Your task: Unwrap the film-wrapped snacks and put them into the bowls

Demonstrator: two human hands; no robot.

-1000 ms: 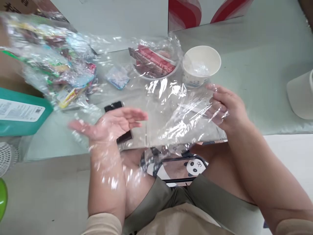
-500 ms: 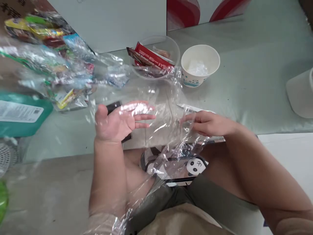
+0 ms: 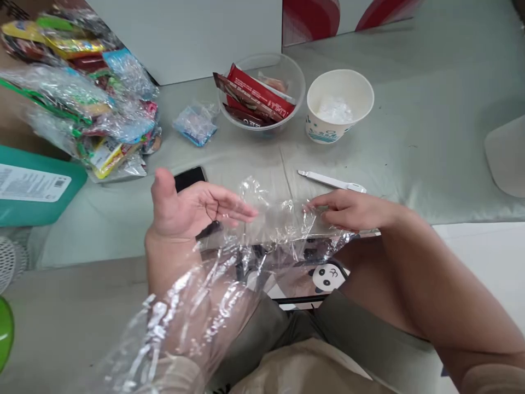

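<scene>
A thin, crinkled sheet of clear plastic film (image 3: 221, 306) spans the space between my hands and drapes down over my left forearm. Its near end hangs low at the left. My left hand (image 3: 192, 210) is open, palm turned inward, thumb raised and fingers pointing right toward the film. With bent fingers, my right hand (image 3: 355, 210) pinches the film's right-hand part. Just beyond the right hand lies a slim white tool (image 3: 328, 179), possibly a cutter. A dark phone (image 3: 191, 178) is partly hidden behind the left hand. A panda-print item (image 3: 326, 278) rests on my lap beneath the film.
A clear plastic bowl (image 3: 293, 76) holds red wrapped snacks, beside a paper cup (image 3: 322, 128) with crumpled clear plastic inside. A small blue-and-clear packet (image 3: 196, 125) lies left of the bowl. Bagged snacks (image 3: 98, 104) and a green package (image 3: 36, 213) stand at left; a white container (image 3: 506, 158) at right.
The film has dropped from above the table and bowl toward me, down over my left forearm. My left hand has shifted slightly left and its fingers have drawn together; the right hand has barely moved.
</scene>
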